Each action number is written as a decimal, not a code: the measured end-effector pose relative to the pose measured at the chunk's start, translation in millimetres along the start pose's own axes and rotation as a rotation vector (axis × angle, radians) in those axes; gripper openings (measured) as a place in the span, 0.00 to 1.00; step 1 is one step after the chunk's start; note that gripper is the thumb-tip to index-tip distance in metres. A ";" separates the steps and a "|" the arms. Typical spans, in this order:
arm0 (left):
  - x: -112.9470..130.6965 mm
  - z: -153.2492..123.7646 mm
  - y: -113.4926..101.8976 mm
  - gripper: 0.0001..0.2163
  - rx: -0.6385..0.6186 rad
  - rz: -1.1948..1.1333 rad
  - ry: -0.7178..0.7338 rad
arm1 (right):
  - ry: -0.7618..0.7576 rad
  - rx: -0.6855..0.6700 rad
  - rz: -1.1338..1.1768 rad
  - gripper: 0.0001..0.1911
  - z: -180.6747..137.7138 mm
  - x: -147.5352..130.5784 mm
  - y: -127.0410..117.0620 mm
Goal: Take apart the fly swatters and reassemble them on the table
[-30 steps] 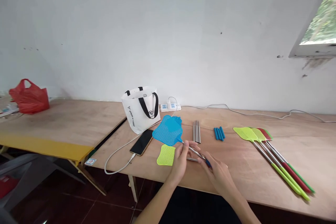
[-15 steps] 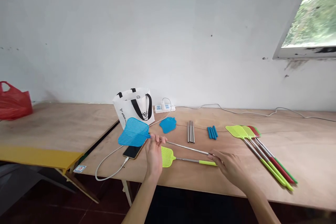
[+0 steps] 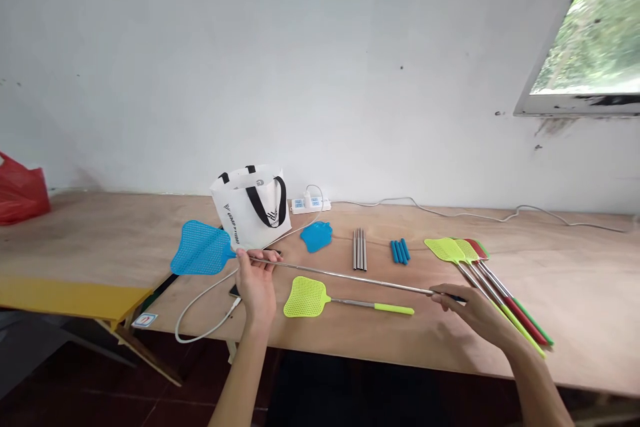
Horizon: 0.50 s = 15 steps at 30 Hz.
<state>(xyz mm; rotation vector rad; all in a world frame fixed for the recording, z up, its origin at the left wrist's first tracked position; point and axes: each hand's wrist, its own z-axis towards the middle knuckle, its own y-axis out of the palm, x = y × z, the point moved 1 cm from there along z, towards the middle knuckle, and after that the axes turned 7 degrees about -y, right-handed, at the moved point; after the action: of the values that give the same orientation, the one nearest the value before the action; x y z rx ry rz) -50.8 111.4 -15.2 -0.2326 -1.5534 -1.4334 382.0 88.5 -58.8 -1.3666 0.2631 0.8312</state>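
Plainly, left hand (image 3: 259, 288) and right hand (image 3: 473, 312) holding 1 blue swatter (image 3: 201, 248), shaft (image 3: 350, 275) between

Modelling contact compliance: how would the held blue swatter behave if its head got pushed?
The blue swatter probably flexes sideways, as its metal shaft is long and thin. Pushed endwise, it may slide shorter, since the shaft seems to have telescoping sections. The perforated head looks thin, so it likely bends.

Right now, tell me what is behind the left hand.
Past the left hand, a corner of a dark phone shows, with a white cable at its edge. The hand hides most of the phone; what its screen shows, I cannot tell.
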 end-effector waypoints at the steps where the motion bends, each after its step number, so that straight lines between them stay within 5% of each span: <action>1: -2.0 -0.4 0.4 0.23 0.026 0.009 0.030 | -0.002 -0.034 0.015 0.23 1.0 -7.6 2.1; 5: -21.8 -13.2 10.3 0.23 0.074 0.113 0.020 | -0.105 -0.121 0.078 0.25 10.4 -39.5 25.1; 15: -98.5 -95.4 37.0 0.25 -0.155 0.251 -0.289 | -0.216 0.127 -0.078 0.27 18.1 -101.1 104.2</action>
<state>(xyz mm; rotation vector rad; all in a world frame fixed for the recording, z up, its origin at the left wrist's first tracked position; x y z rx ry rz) 73.5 85.8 -78.9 -0.7296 -1.5754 -1.3634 238.0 65.7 -71.1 -1.1509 0.0921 0.8746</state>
